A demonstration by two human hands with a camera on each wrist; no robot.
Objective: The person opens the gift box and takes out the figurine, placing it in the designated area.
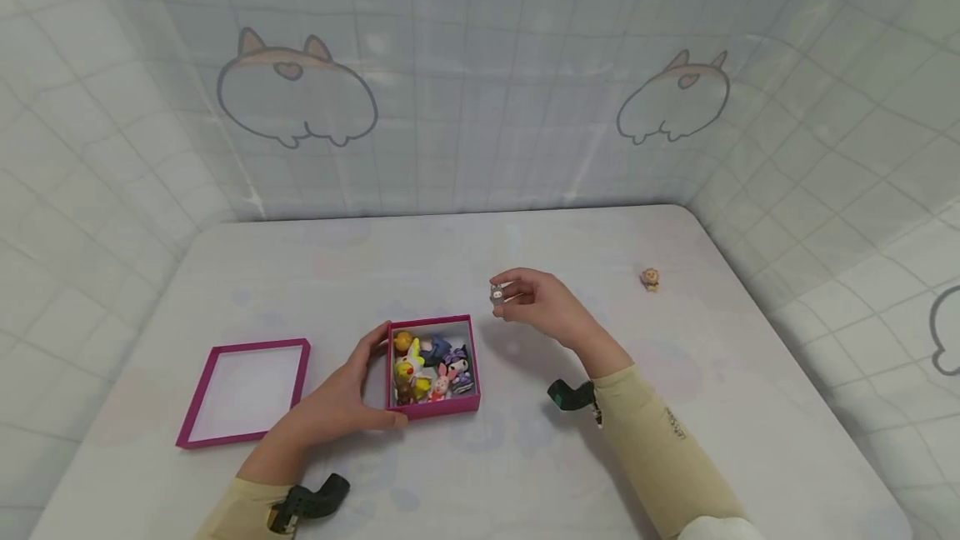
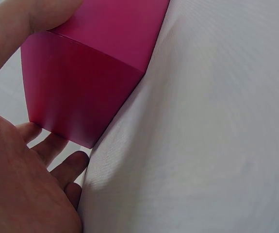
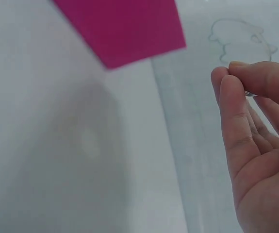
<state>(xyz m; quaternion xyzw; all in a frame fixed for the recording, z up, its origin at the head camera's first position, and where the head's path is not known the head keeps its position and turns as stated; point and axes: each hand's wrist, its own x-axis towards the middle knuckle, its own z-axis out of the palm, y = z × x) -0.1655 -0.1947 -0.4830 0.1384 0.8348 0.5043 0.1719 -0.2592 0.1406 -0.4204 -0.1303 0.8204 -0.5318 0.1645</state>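
A magenta box point(image 1: 433, 408) stands on the table with several small figurines inside, among them a yellow rabbit-eared one point(image 1: 408, 365) and a pink-eared one point(image 1: 441, 382). My left hand point(image 1: 337, 400) grips the box at its left side, thumb at the near left corner and fingers at the far one. In the left wrist view, the thumb lies against one magenta wall point(image 2: 81, 87) and the fingertips touch another edge. Right of the box and above the table, my right hand point(image 1: 543, 302) pinches a small grey figurine point(image 1: 497, 295). The fingers mostly hide it in the right wrist view.
A shallow magenta-rimmed lid point(image 1: 197, 394) with a white inside lies left of the box. Another small orange and yellow figurine point(image 1: 650, 279) is on the table point(image 1: 720, 432) at the far right. Pale curtains point(image 1: 487, 107) with a grid pattern surround the table's back and sides.
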